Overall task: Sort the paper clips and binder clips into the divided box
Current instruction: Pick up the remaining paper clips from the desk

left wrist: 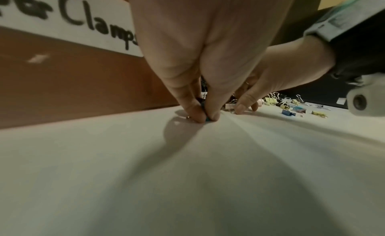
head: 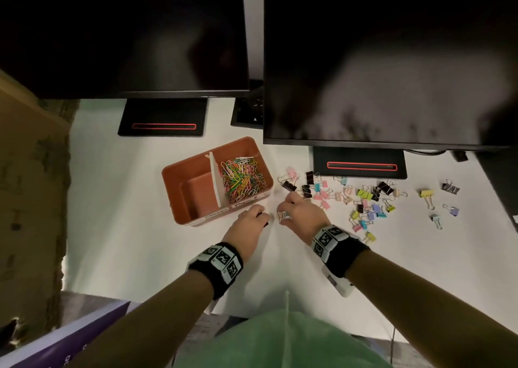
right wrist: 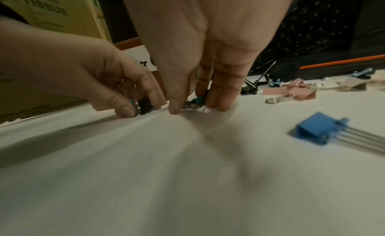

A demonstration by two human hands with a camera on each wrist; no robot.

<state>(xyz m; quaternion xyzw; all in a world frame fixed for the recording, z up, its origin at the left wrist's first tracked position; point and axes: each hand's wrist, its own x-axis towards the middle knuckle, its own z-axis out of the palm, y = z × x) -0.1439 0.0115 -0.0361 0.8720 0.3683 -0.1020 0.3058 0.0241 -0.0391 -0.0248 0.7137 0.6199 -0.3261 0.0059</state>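
Note:
The orange divided box [head: 179,171] stands on the white table; its right compartment holds a heap of coloured paper clips [head: 242,178], and its left one shows no clips. Many coloured binder clips [head: 364,196] lie scattered to the right of the box. Just in front of the box, my left hand [head: 265,218] pinches a small dark binder clip [right wrist: 145,107] against the table. Close beside it, my right hand [head: 281,213] pinches a small teal binder clip [right wrist: 197,101] on the table surface. Both hands' fingertips are down on the tabletop.
Two dark monitors on black stands [head: 360,163] rise behind the box and clips. A cardboard box [head: 30,171] stands at the left table edge. A blue binder clip [right wrist: 316,129] lies near my right wrist. A label reading "Clamps" [left wrist: 100,28] is stuck on the box's front wall.

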